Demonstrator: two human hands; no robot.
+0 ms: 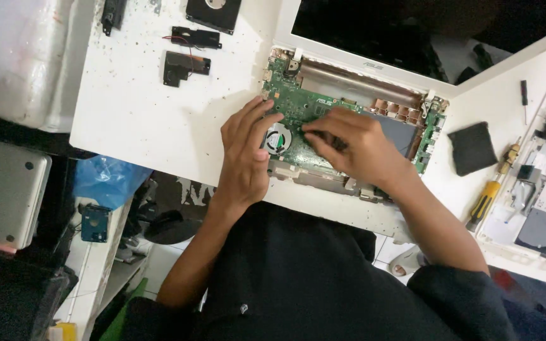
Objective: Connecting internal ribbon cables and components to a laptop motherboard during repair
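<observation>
Both grips rested on the green circuit board point(304, 110): the left hand point(244, 151) lay half-curled beside the round fan point(279, 138), holding nothing, while the right hand point(355, 148) pinched its fingertips onto the board; what they held could not be told. It sat in an opened white laptop point(349, 69) on the white counter point(140, 113), with a yellow-handled screwdriver point(485, 202) well apart to the right.

Both hands point(298, 148) rest on the circuit board point(298, 104), screwdriver point(485, 202) rightward.

White speckled worktable point(134, 113), pale tiled floor point(159, 265) below, cluttered side shelf point(90, 278), even light
</observation>
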